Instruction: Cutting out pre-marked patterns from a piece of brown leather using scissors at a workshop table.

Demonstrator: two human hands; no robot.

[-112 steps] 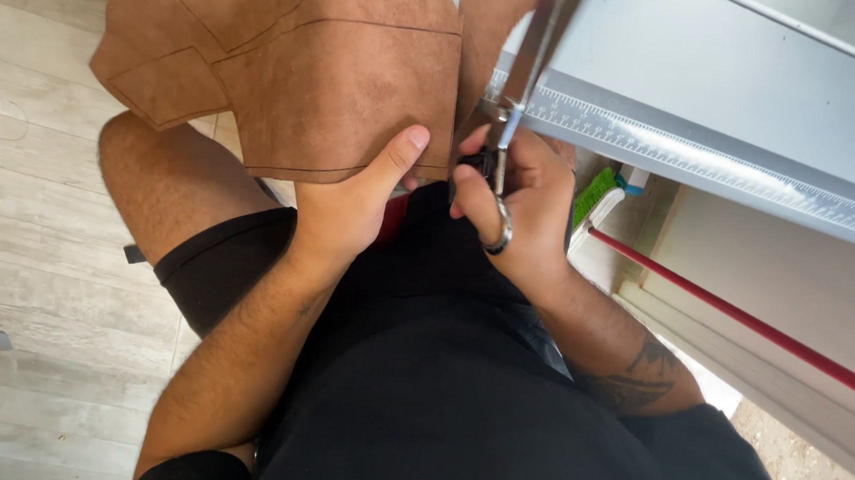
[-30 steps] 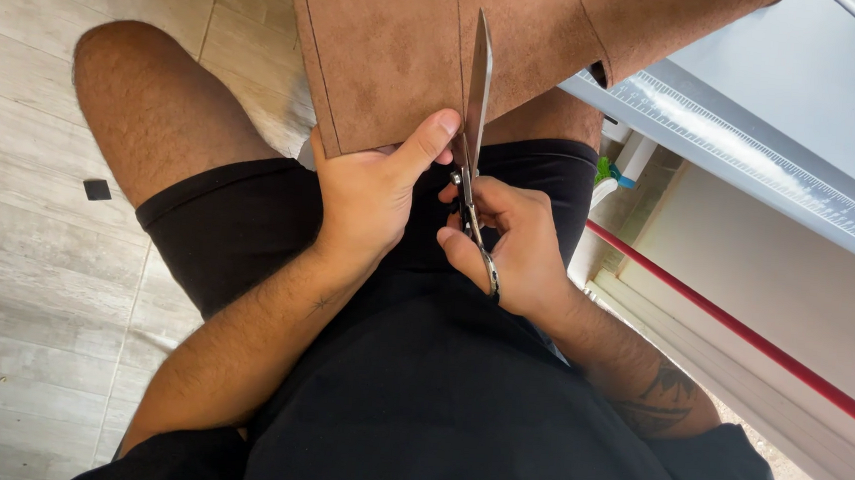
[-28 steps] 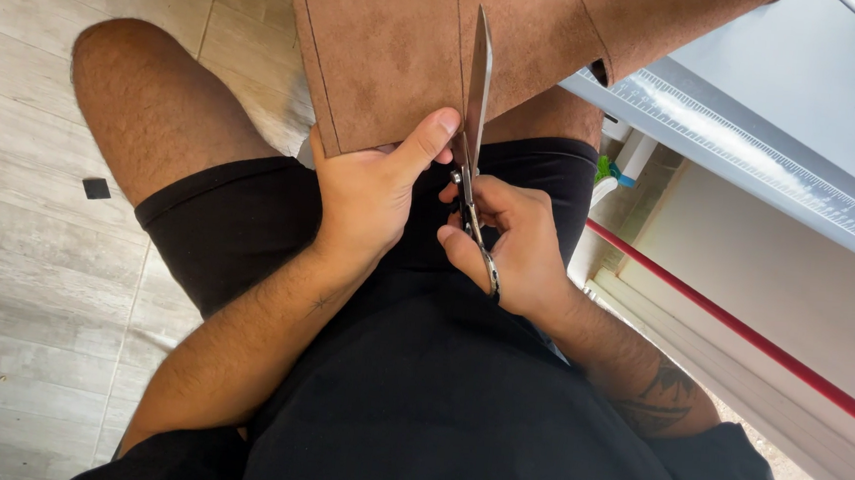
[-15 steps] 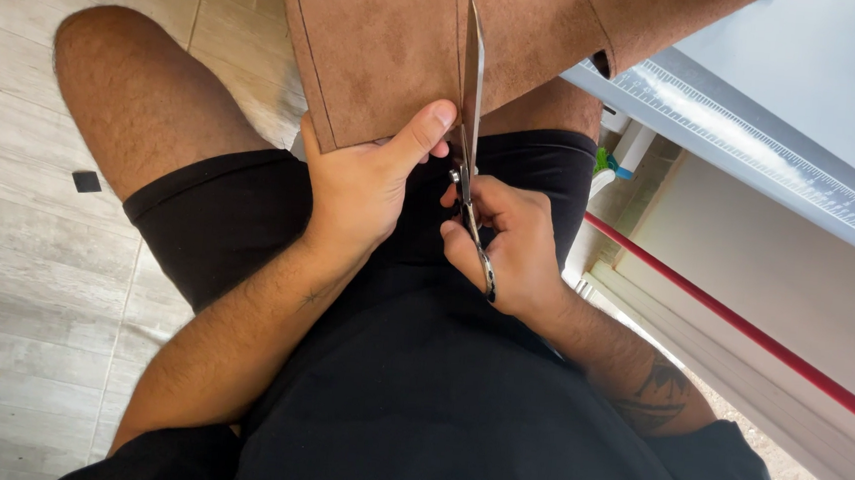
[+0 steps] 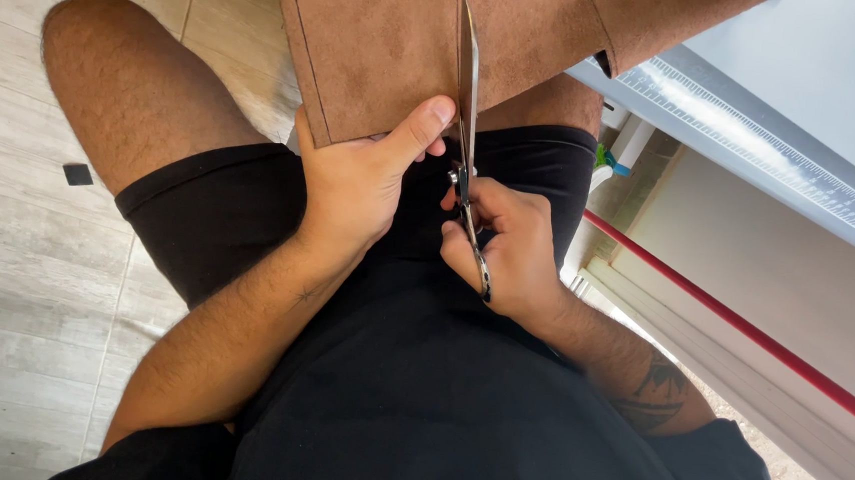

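A sheet of brown suede-like material (image 5: 392,37) hangs over my lap from the top of the view. My left hand (image 5: 361,185) grips its lower edge, thumb on top and pointing up beside the blades. My right hand (image 5: 507,251) is closed around the handles of metal scissors (image 5: 466,112). The blades point straight up along a cut line in the brown sheet, just right of my left thumb. I am seated, in black shorts and a black shirt.
A grey table edge with a metal ruler strip (image 5: 756,128) runs diagonally at the upper right, a red stripe (image 5: 742,332) on the panel below it. A green and white object (image 5: 614,158) sits under the table. The floor is light wood-look tile with a small black scrap (image 5: 78,175).
The brown sheet has been pulled down over my lap and the scissors have gone into it from the lower edge. In the last second the view shifted slightly; the hands hardly moved.
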